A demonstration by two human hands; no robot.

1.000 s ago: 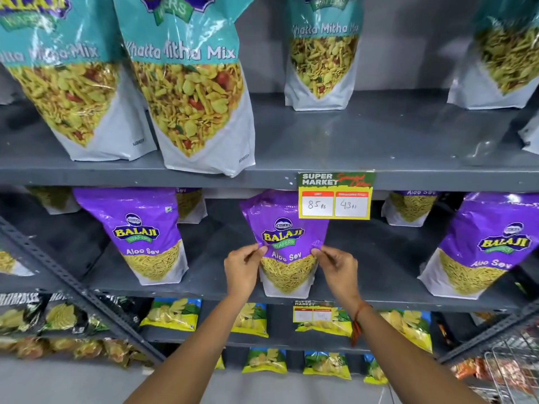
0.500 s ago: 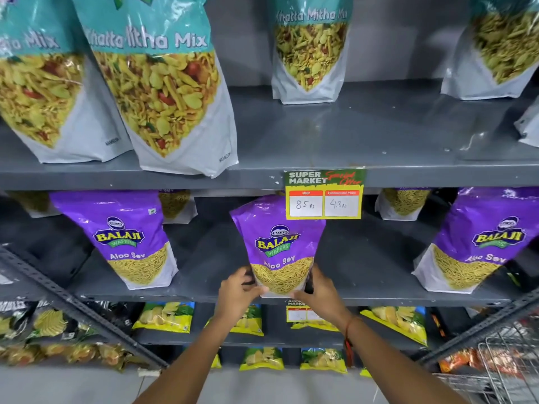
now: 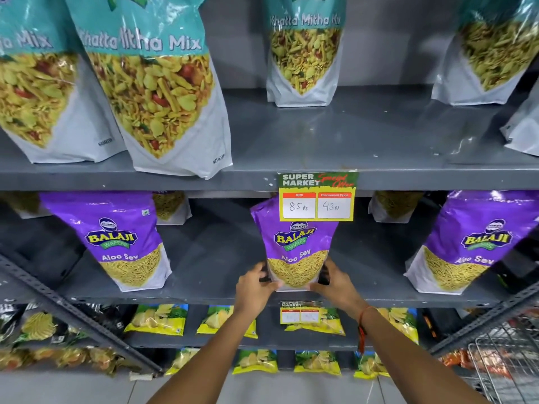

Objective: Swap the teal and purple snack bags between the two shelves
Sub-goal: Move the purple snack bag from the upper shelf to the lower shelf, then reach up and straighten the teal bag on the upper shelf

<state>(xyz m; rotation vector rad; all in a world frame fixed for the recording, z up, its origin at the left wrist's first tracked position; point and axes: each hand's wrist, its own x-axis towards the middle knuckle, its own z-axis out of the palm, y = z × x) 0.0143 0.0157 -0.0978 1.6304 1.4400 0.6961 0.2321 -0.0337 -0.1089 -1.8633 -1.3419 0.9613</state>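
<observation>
A purple Aloo Sev bag point(image 3: 294, 246) stands upright near the front of the middle shelf point(image 3: 221, 258), its top partly behind the price tag. My left hand point(image 3: 256, 287) grips its lower left corner and my right hand point(image 3: 335, 282) grips its lower right corner. Two more purple bags point(image 3: 116, 240) point(image 3: 472, 243) stand left and right on the same shelf, with others behind. Teal Khatta Mitha Mix bags point(image 3: 151, 91) point(image 3: 303, 53) stand on the upper shelf point(image 3: 364, 135); the nearest one overhangs the shelf's front edge.
A yellow price tag point(image 3: 318, 198) hangs from the upper shelf's lip. Yellow chip packets point(image 3: 157, 319) fill the lower shelves. A slanted metal brace point(image 3: 73, 313) crosses at lower left. A wire basket point(image 3: 507, 365) sits at lower right.
Both hands slid down from the purple bag's sides to its bottom corners. The bag now sits a little deeper under the price tag. The view shifted slightly.
</observation>
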